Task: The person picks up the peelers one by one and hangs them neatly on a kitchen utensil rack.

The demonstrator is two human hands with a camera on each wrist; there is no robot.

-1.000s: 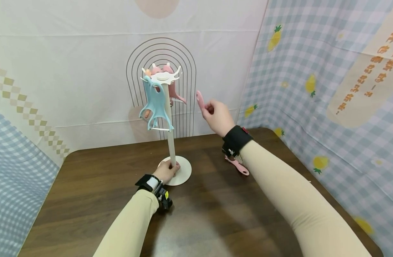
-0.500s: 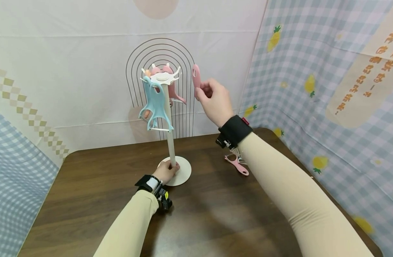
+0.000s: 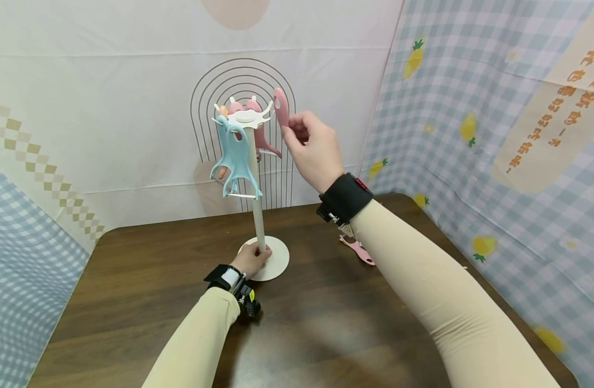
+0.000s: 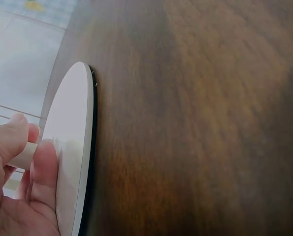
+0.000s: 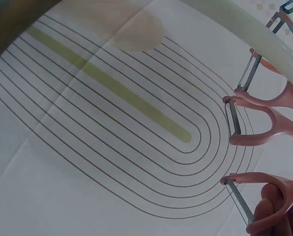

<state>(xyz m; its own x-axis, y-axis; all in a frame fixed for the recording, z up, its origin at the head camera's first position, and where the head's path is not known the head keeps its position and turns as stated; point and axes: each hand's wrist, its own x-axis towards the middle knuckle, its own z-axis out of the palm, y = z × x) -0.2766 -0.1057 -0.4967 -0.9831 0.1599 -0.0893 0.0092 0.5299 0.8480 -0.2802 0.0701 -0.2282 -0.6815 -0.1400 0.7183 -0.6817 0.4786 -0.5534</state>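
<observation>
A white hook stand [image 3: 258, 218] with a round base [image 3: 278, 261] stands on the table. My left hand [image 3: 250, 261] grips its pole low down, just above the base; the left wrist view shows thumb and fingers around it. My right hand [image 3: 315, 151] pinches a pink Y-shaped peeler [image 3: 281, 108], handle end up. The handle's hole is beside a right-hand hook of the top ring [image 3: 246, 118]; contact cannot be told. In the right wrist view, the peeler's bladed head [image 5: 257, 178] points away from the fingers. Blue peelers [image 3: 240, 156] and pink peelers [image 3: 261, 141] hang from other hooks.
Another pink peeler [image 3: 359, 251] lies on the brown table [image 3: 146, 302], partly hidden by the right forearm. An orange handle [image 3: 223, 111] shows behind the blue peelers. A white cloth [image 3: 132, 129] hangs behind, with a checked cloth [image 3: 452, 81] at the right.
My right hand has lifted the pink peeler and carried it left to the stand's top ring. The left hand keeps its grip on the pole.
</observation>
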